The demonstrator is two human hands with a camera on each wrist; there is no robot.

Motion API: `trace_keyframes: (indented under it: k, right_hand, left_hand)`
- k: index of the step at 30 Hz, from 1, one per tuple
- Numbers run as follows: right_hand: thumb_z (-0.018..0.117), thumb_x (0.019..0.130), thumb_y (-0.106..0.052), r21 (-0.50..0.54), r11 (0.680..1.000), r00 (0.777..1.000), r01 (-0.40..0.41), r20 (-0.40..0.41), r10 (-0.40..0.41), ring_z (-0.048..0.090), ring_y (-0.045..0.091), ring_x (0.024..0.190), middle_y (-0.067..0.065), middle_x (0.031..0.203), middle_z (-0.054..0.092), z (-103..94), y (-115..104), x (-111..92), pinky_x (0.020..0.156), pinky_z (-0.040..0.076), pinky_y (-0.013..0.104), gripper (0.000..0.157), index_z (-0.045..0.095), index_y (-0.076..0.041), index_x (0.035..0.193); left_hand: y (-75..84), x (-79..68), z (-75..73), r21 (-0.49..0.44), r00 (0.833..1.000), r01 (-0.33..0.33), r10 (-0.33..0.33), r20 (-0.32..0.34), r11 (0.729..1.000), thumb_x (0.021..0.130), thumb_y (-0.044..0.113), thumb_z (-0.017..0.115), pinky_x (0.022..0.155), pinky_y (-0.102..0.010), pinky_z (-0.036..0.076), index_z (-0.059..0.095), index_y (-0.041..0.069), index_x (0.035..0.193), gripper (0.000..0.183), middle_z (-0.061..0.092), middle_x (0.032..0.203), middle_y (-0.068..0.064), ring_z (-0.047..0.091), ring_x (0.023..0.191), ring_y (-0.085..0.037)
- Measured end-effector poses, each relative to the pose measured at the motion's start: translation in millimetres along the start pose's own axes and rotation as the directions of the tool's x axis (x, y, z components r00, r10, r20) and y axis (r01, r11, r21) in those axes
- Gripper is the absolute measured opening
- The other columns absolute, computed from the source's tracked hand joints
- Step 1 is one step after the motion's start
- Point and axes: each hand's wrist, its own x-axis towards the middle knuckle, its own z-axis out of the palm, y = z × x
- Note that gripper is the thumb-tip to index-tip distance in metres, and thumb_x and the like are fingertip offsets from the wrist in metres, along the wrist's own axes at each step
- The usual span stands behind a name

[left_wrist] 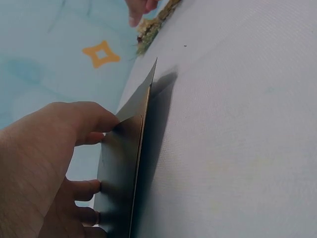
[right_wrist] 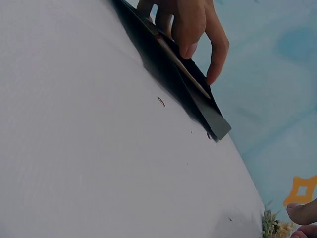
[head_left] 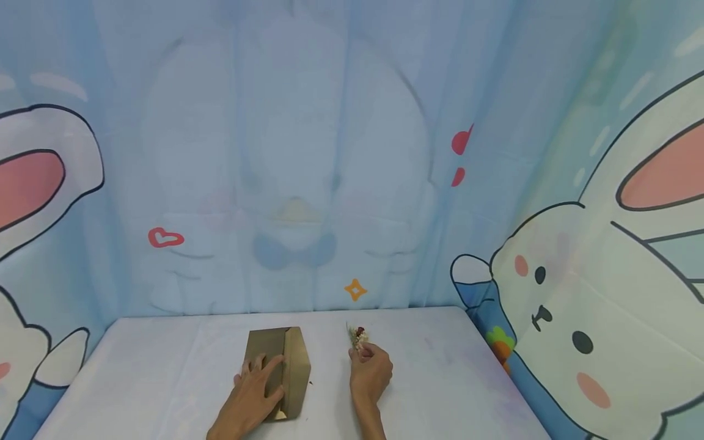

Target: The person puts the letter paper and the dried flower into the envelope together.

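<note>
A gold envelope (head_left: 266,348) lies on the white table with its flap (head_left: 299,373) folded out to the right. My left hand (head_left: 253,391) rests on it, fingers spread across the body and thumb near the flap side. In the right wrist view the envelope's mouth gapes a little, and a thin pale edge (right_wrist: 185,72) with a red spot shows inside. Right of the envelope, my right hand (head_left: 371,374) pinches a small bunch of dried flowers (head_left: 359,335), cream and dark red with green sprigs, between thumb and fingers.
A white cloth covers the table (head_left: 440,379). Small dark bits (right_wrist: 161,101) lie on it beside the envelope. Behind the table's far edge hangs a light blue curtain (head_left: 297,153) printed with rabbits.
</note>
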Motion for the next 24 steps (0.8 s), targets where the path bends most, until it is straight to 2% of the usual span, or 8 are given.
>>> trace_keyframes:
  k: [6,16,24]
  right_hand:
    - [0.094,0.077,0.000,-0.022,1.000,1.000,-0.019,-0.008,0.019,0.070,0.028,0.072,0.018,0.084,0.076,-6.2,10.9,2.5,0.068,0.055,0.046,0.028,0.082,0.007,0.102]
    - [0.094,0.077,-0.001,-0.062,0.997,0.999,-0.039,0.029,0.041,0.069,0.027,0.068,0.015,0.078,0.076,-9.6,15.6,2.3,0.066,0.056,0.046,0.023,0.082,0.006,0.095]
    - [0.094,0.078,-0.002,-0.084,0.995,0.998,-0.047,0.040,0.051,0.068,0.025,0.066,0.013,0.075,0.075,-11.4,18.3,2.8,0.065,0.055,0.044,0.019,0.082,0.005,0.092]
  left_hand:
    - [-1.4,-2.9,-1.7,0.010,1.000,0.010,-0.010,-0.001,1.000,0.101,0.028,0.075,0.102,-0.089,0.041,0.055,0.017,0.159,0.062,0.043,0.164,-0.036,0.028,0.148,-0.078]
    - [-1.8,-0.5,-2.5,0.006,1.000,0.014,-0.014,0.009,1.000,0.101,0.026,0.074,0.107,-0.092,0.033,0.055,0.016,0.160,0.063,0.042,0.164,-0.037,0.027,0.148,-0.079]
    - [1.7,1.5,-0.1,0.019,1.000,0.002,-0.002,0.007,1.000,0.100,0.027,0.075,0.108,-0.092,0.032,0.056,0.017,0.159,0.062,0.044,0.162,-0.038,0.030,0.146,-0.080]
